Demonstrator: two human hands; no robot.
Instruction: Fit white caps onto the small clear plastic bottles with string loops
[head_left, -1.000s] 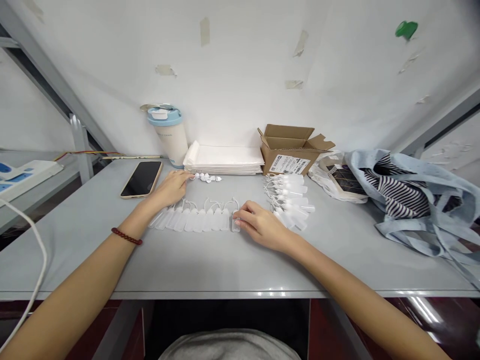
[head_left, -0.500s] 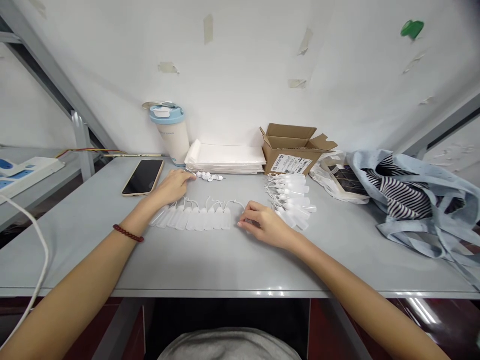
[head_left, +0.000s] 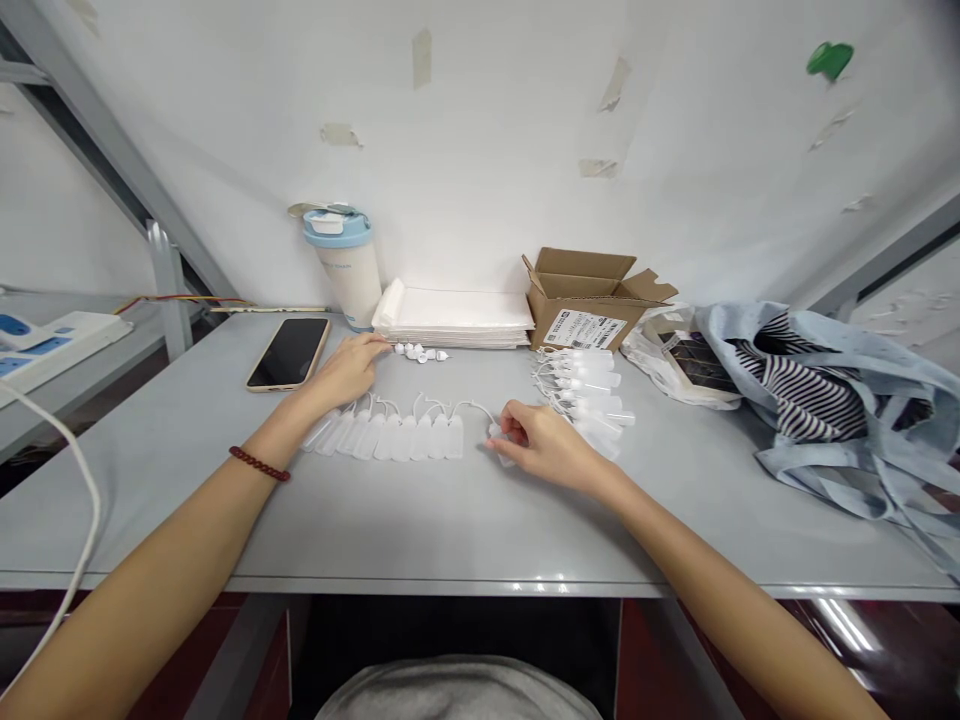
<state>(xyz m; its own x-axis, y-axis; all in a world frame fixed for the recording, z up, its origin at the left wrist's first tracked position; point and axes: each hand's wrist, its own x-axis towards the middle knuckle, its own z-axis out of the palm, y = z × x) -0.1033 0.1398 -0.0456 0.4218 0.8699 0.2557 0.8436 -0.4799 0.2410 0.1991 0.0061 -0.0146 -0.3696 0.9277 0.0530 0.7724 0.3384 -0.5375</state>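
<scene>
Translucent plastic bottles (head_left: 386, 437) laid side by side in a row across the bench (head_left: 420, 520), long axes pointing away. Right hand (head_left: 544, 445), nearer, pinches one bottle (head_left: 501, 447) just right of the row; left hand (head_left: 346, 370) rests loosely spread at its left end.

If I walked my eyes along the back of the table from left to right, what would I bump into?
Phone → blue-lidded cup → stack of white sheets → cardboard box → clear plastic bag → blue and striped cloth bag.

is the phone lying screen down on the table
No, the phone lies flat on the table with its dark screen facing up, just left of the left hand.
</scene>
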